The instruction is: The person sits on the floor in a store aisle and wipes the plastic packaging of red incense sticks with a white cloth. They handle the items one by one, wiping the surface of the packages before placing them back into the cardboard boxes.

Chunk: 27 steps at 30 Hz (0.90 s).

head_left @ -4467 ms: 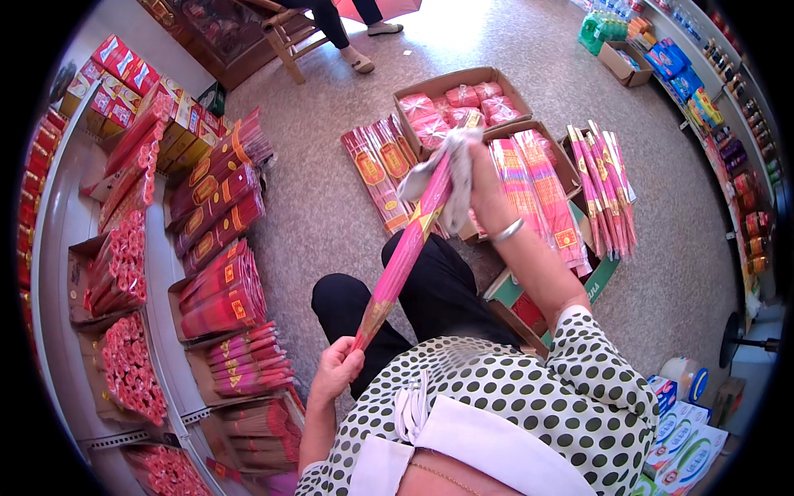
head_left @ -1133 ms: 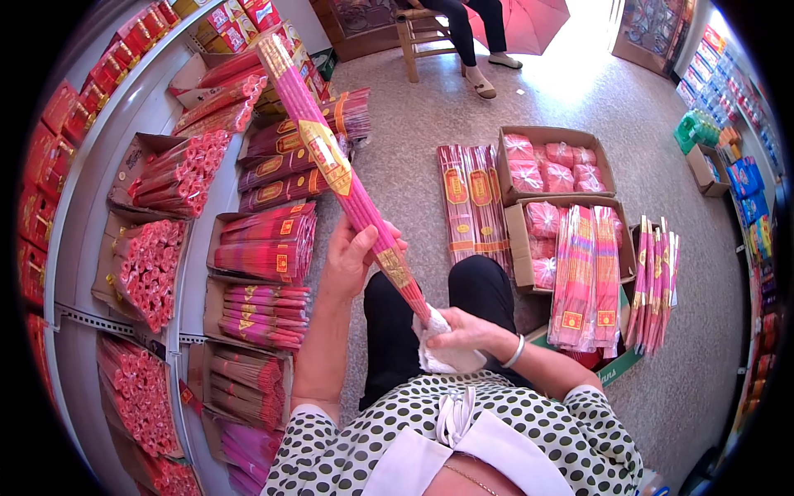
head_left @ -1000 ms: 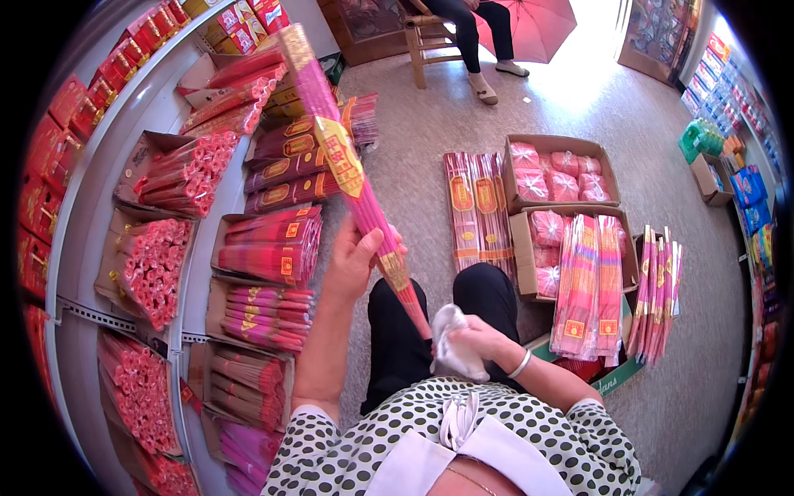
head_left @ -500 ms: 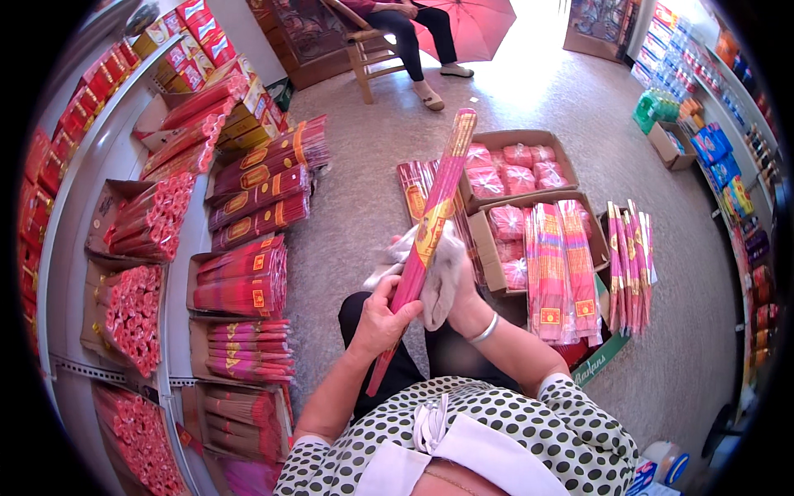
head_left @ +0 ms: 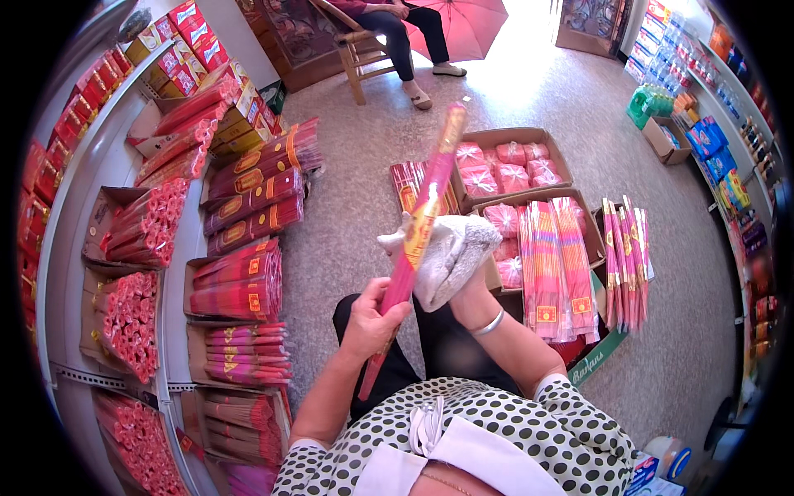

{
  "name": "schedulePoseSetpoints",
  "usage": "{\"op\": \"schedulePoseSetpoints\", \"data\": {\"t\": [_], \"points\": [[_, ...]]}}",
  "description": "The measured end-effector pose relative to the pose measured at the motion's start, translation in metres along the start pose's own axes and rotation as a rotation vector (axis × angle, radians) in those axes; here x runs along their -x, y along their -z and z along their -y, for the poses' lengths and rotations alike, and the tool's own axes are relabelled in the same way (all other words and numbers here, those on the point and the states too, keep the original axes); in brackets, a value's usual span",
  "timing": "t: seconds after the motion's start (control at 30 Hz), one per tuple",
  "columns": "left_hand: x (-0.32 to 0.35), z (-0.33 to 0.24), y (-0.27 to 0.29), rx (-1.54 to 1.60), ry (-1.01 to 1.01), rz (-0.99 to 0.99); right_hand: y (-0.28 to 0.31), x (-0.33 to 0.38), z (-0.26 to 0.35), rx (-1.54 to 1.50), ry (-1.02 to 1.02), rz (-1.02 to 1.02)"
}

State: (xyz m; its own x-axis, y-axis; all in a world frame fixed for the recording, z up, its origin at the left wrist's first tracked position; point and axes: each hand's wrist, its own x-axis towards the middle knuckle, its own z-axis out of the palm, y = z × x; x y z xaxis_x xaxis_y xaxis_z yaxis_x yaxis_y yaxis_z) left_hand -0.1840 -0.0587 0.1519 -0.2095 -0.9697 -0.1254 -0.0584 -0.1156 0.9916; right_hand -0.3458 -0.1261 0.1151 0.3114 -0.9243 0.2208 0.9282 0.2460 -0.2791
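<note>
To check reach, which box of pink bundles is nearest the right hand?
The front box, beside the right hand, with long packets lying over it; the farther box has none.

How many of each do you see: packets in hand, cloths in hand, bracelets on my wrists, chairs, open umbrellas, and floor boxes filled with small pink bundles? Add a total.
Long pink packet: 1
Pale cloth: 1
Silver bracelet: 1
Wooden chair: 1
Pink umbrella: 1
Cardboard boxes: 2
Total: 7
</note>
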Motion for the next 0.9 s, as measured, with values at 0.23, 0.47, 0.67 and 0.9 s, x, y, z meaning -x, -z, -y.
{"op": "schedulePoseSetpoints", "data": {"t": [0.23, 0.47, 0.67, 0.9], "points": [[-0.012, 0.005, -0.004, -0.368, -0.153, 0.015, 0.000, 0.035, -0.050, 0.179, -0.082, -0.407], [-0.007, 0.006, -0.001, -0.559, -0.272, 0.022, -0.001, 0.057, -0.042, 0.387, -0.352, -0.300], [-0.005, 0.002, -0.006, -0.667, -0.301, 0.197, -0.003, 0.055, -0.034, 0.315, -0.063, -0.438], [0.029, -0.003, 0.017, -0.790, -0.246, 0.134, -0.005, 0.036, 0.002, 0.367, 0.247, -0.518]]}}
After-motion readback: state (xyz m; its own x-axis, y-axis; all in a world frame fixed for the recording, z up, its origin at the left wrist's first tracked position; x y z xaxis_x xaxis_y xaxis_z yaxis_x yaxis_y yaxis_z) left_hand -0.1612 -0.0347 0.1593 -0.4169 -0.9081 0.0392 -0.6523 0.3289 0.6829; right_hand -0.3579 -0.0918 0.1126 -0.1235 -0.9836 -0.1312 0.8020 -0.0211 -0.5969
